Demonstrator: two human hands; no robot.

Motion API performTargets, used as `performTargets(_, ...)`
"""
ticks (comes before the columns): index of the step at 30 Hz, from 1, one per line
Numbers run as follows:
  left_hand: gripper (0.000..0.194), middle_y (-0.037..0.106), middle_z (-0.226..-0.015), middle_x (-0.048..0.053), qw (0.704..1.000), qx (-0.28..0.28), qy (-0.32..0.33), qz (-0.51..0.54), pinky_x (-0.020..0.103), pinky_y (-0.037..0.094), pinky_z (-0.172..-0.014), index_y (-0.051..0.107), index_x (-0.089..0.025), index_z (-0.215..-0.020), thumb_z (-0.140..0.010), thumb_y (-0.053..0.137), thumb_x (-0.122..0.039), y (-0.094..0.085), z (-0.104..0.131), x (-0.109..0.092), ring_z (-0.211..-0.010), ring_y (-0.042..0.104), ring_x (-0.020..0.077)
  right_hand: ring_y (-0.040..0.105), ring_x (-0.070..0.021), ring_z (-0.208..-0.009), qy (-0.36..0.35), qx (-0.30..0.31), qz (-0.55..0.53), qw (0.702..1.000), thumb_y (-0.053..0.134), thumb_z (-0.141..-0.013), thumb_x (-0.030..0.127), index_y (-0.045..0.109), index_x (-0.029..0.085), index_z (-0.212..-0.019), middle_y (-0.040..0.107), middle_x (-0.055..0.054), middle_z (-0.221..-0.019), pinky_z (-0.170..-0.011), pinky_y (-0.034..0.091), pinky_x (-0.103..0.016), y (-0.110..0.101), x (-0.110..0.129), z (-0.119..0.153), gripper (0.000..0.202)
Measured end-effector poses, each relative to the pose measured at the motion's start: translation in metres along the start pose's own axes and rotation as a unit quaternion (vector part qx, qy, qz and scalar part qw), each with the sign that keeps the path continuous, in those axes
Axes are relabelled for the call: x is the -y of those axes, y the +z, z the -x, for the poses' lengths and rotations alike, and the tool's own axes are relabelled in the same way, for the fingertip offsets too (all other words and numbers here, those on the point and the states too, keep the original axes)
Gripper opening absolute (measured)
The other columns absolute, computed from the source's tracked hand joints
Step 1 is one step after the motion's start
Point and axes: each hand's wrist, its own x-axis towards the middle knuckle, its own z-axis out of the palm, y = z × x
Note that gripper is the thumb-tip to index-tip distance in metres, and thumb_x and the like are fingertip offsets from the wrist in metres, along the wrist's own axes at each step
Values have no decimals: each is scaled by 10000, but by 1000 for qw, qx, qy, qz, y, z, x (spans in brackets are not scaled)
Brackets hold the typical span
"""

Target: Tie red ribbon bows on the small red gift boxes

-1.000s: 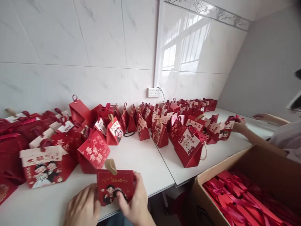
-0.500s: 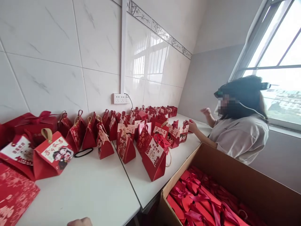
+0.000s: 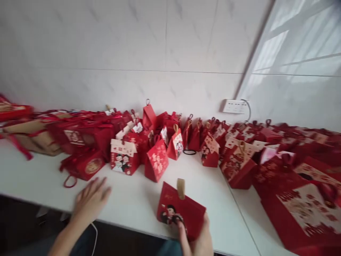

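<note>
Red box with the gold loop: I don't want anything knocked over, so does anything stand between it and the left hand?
Nothing visible does. Between the left hand and the red box, only white tabletop shows. The right hand holds the box's opposite side.

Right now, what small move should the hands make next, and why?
Probably, the right hand should lower the held box onto the white tabletop, near the pale-patterned box: the held box has its tan loop upward, white surface shows between the two boxes, and the left hand, fingers spread, holds nothing.
</note>
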Motion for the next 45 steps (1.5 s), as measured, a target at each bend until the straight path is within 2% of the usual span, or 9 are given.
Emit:
performTargets(5,599,432,-1416,193,998,-1,10,57,483,302,-1100,459,-86,-1319,-801,440,-384,10,-15,7,-1328,391,316,654,-269,-690,66,14,-2,998,443,-769,723,455,158,-1150,651,-133,-889,-607,538,-362,-7,7,-2,681)
performTargets(12,443,552,-1319,156,961,82,-43,260,523,175,-1141,671,-182,-983,-625,609,-436,4,-9,8,-1339,369,344,660,-237,-796,69,65,-105,990,531,-796,607,438,192,-1114,671,-108,-930,-700,543,-330,-20,17,-8,532)
performTargets(15,385,628,-1212,144,843,125,-131,507,531,273,-1107,682,-200,-905,-630,639,-467,-15,-15,11,-1283,444,338,677,-239,-800,83,104,-127,983,594,-769,560,430,193,-1106,689,-109,-935,-688,556,-318,-24,11,-11,525)
performTargets(18,448,573,-1280,147,687,44,-229,688,508,412,-1025,599,-181,-1079,-827,354,-460,-32,-18,10,-1241,508,264,685,-247,-819,79,123,-134,980,630,-753,518,432,198,-1097,696,-112,-961,-683,562,-321,-26,3,-14,510)
performTargets(23,346,505,-1356,139,493,-30,-433,754,336,440,-1042,517,-161,-1099,-785,374,-144,-48,-17,-7,-1254,500,150,681,-241,-880,69,133,-145,978,625,-778,465,413,193,-1132,684,-119,-1011,-746,562,-332,-26,5,-16,494)
performTargets(26,299,572,-1278,160,516,2,-417,748,374,456,-1030,535,-154,-1016,-802,331,-194,-56,-18,-15,-1248,508,183,674,-232,-917,50,132,-150,979,605,-809,417,400,183,-1149,672,-128,-1034,-785,557,-338,-25,9,-17,461)
performTargets(31,541,441,-1433,66,671,-11,-264,693,413,428,-1021,488,-158,-1080,-865,-3,-228,-38,-22,0,-1275,436,184,657,-225,-973,27,149,-147,977,574,-840,381,358,172,-1196,646,-137,-1099,-833,542,-352,-24,10,-19,466)
performTargets(37,683,369,-1471,45,784,35,-133,605,397,475,-958,465,-170,-1165,-829,-124,-249,-4,-23,22,-1279,369,204,659,-216,-955,6,143,-137,980,568,-841,377,382,179,-1169,652,-116,-1080,-810,540,-327,-26,12,-20,426)
performTargets(45,633,373,-1469,103,792,21,-165,588,451,444,-1001,341,-152,-1307,-826,-60,-240,-19,-20,8,-1283,368,231,658,-205,-938,-8,135,-132,982,575,-835,359,389,180,-1164,647,-108,-1071,-796,541,-312,-27,14,-20,418)
